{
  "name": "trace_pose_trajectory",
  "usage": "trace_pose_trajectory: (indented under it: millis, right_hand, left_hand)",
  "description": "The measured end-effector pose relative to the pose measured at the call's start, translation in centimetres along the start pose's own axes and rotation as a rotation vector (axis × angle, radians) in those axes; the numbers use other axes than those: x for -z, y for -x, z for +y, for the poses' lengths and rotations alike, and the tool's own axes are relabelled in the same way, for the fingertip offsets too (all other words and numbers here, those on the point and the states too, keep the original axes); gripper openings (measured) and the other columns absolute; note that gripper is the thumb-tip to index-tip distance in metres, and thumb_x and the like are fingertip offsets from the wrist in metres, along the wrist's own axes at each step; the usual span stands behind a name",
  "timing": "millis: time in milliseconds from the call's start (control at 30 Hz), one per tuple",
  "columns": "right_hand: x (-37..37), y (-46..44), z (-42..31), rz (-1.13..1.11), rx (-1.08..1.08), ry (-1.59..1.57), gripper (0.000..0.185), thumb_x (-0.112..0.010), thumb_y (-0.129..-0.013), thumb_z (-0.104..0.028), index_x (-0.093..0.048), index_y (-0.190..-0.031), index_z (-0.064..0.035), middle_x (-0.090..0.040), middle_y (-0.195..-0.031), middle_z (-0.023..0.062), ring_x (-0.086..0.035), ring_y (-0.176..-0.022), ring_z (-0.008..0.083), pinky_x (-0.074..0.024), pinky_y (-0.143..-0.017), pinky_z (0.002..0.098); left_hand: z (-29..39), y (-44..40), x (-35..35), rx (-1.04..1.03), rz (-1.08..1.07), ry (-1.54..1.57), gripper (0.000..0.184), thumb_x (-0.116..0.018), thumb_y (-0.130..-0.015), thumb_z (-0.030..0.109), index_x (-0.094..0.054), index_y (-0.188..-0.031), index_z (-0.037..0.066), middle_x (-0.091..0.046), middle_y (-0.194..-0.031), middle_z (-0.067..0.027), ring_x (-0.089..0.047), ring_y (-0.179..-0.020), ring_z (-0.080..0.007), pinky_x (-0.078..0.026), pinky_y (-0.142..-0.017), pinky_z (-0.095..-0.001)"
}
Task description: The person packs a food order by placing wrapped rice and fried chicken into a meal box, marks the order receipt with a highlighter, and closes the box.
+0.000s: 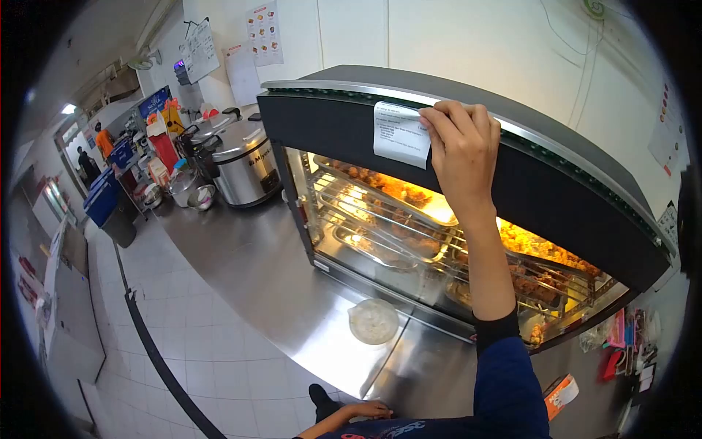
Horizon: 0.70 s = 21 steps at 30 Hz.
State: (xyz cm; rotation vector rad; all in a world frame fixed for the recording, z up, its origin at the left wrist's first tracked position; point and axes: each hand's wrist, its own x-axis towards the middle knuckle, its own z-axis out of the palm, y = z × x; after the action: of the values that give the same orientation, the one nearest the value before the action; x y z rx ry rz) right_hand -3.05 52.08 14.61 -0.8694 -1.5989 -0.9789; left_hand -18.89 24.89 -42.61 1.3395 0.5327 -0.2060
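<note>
My right hand is raised to the dark upper front of a heated food display cabinet. Its thumb and fingers pinch the right edge of a printed white receipt, which lies against the cabinet just under the metal trim. Behind the glass, trays of browned fried food sit on wire racks under warm light. Low in the view, my left hand rests by the counter's front edge with its fingers lying fairly flat, and nothing shows in it.
A round translucent container stands on the steel counter before the cabinet. To the left is a large steel cooker beside pots and bowls. An orange-and-white box lies at lower right. People stand far back at left.
</note>
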Motion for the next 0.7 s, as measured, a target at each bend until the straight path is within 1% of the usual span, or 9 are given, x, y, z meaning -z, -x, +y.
trace_pose_trajectory:
  millis: [33, 67, 133, 200, 333, 467, 500, 600, 700]
  right_hand:
    - [-0.6, 0.0, -0.6, -0.004, -0.016, 0.008, 0.007, -0.069, -0.078, -0.012, -0.07, -0.085, -0.0093, -0.062, -0.086, -0.0031, -0.051, -0.082, 0.0179, -0.0377, -0.081, 0.0346]
    - [-1.2, -0.2, -1.1, -0.005, -0.031, 0.018, 0.007, -0.069, -0.078, -0.012, -0.07, -0.085, -0.0099, -0.062, -0.087, -0.0036, -0.051, -0.082, 0.0177, -0.0375, -0.082, 0.0344]
    - [-2.1, -0.5, -2.2, 0.012, -0.056, 0.047, 0.008, -0.069, -0.078, -0.013, -0.07, -0.086, -0.0114, -0.063, -0.088, -0.0045, -0.051, -0.082, 0.0175, -0.0372, -0.082, 0.034]
    - [-2.8, -0.4, -3.0, 0.048, -0.09, 0.084, 0.008, -0.07, -0.078, -0.015, -0.071, -0.086, -0.0129, -0.064, -0.088, -0.0054, -0.05, -0.082, 0.0172, -0.037, -0.081, 0.0332]
    - [-3.9, 0.3, -3.3, 0.156, -0.111, 0.166, 0.008, -0.072, -0.077, -0.018, -0.072, -0.085, -0.0163, -0.065, -0.087, -0.008, -0.051, -0.084, 0.0161, -0.0365, -0.082, 0.0323]
    - [-4.7, 0.6, -3.4, 0.196, -0.129, 0.204, 0.009, -0.073, -0.076, -0.018, -0.074, -0.085, -0.0189, -0.067, -0.087, -0.0073, -0.053, -0.087, 0.0159, -0.0369, -0.083, 0.0324]
    - [-4.9, 0.7, -3.1, 0.227, -0.104, 0.229, 0.009, -0.074, -0.074, -0.02, -0.074, -0.083, -0.0189, -0.066, -0.085, -0.0083, -0.054, -0.083, 0.0156, -0.038, -0.081, 0.0322]
    - [-5.1, 0.8, -2.7, 0.241, -0.063, 0.251, 0.01, -0.074, -0.074, -0.021, -0.074, -0.084, -0.0205, -0.066, -0.084, -0.0091, -0.054, -0.082, 0.0152, -0.0382, -0.079, 0.0315]
    - [-5.2, 1.1, -2.2, 0.254, -0.017, 0.259, 0.009, -0.074, -0.075, -0.022, -0.074, -0.084, -0.0218, -0.066, -0.085, -0.0097, -0.053, -0.081, 0.0146, -0.0379, -0.078, 0.0317]
  left_hand:
    - [-2.0, 1.3, -0.1, 0.001, -0.019, -0.033, 0.046, -0.044, -0.094, 0.044, -0.068, -0.097, 0.005, -0.066, -0.088, -0.0079, -0.062, -0.096, -0.0162, -0.051, -0.075, -0.0312]
    - [-3.9, 3.0, 0.0, 0.032, 0.012, -0.024, 0.045, -0.045, -0.094, 0.044, -0.068, -0.097, 0.005, -0.066, -0.088, -0.008, -0.062, -0.095, -0.0163, -0.051, -0.075, -0.0313]
    - [-8.4, 6.7, 0.6, 0.118, 0.146, 0.035, 0.045, -0.045, -0.094, 0.044, -0.068, -0.097, 0.005, -0.066, -0.089, -0.0082, -0.063, -0.095, -0.0164, -0.051, -0.075, -0.0313]
    - [-12.9, 11.2, 1.3, 0.233, 0.349, 0.116, 0.045, -0.045, -0.094, 0.044, -0.068, -0.097, 0.005, -0.066, -0.089, -0.0085, -0.063, -0.094, -0.0166, -0.051, -0.075, -0.0313]
    - [-21.2, 23.0, 2.0, 0.478, 0.839, 0.343, 0.045, -0.046, -0.093, 0.043, -0.068, -0.097, 0.005, -0.066, -0.09, -0.0089, -0.063, -0.093, -0.0168, -0.051, -0.075, -0.0314]
    - [-25.4, 34.5, 2.0, 0.647, 1.192, 0.567, 0.044, -0.047, -0.093, 0.043, -0.068, -0.097, 0.005, -0.066, -0.091, -0.0094, -0.064, -0.092, -0.0171, -0.051, -0.075, -0.0315]
    - [-25.9, 36.8, 2.0, 0.674, 1.242, 0.599, 0.044, -0.047, -0.093, 0.043, -0.068, -0.097, 0.005, -0.066, -0.091, -0.0095, -0.064, -0.091, -0.0172, -0.051, -0.075, -0.0316]
    - [-26.9, 41.6, 1.3, 0.724, 1.33, 0.663, 0.044, -0.048, -0.092, 0.043, -0.068, -0.097, 0.004, -0.067, -0.092, -0.0099, -0.064, -0.09, -0.0174, -0.051, -0.074, -0.0316]
    - [-27.7, 42.9, 0.6, 0.726, 1.329, 0.693, 0.043, -0.048, -0.092, 0.043, -0.067, -0.097, 0.004, -0.067, -0.092, -0.0103, -0.065, -0.089, -0.0176, -0.052, -0.074, -0.0317]
